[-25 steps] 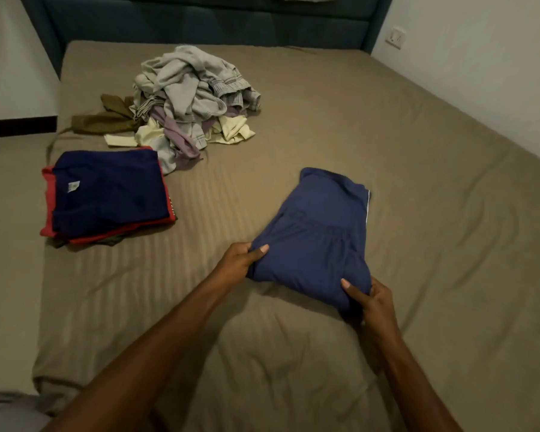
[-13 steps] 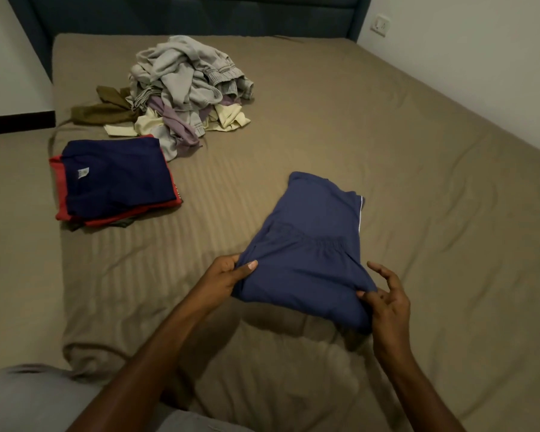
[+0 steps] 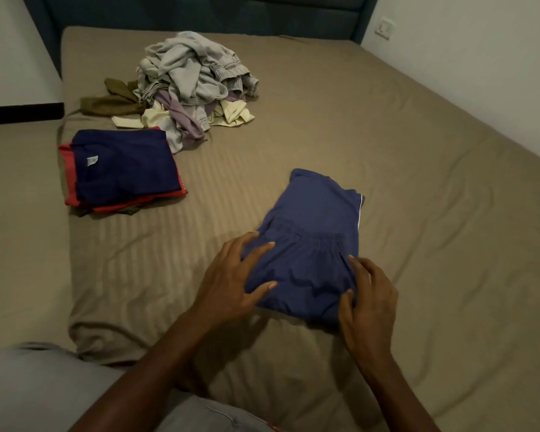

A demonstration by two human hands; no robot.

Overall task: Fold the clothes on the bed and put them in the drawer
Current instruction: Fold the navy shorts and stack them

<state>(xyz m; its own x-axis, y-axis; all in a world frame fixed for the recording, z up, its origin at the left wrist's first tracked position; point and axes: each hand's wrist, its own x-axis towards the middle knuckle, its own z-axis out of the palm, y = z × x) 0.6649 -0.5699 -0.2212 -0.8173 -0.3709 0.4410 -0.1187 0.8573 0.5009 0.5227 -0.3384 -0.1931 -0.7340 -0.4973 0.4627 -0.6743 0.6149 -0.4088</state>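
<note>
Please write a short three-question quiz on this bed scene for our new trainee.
1. True or false: the folded blue elastic-waist shorts lie on top of the folded stack of navy and red clothes.
2. Which hand rests flat with spread fingers on the shorts?
A. left hand
B. right hand
3. Fill in: the unfolded heap of grey, lilac and cream clothes lies nearer the dark blue padded ____ than the stack does.

Key: 1 false; 2 A; 3 headboard.
</note>
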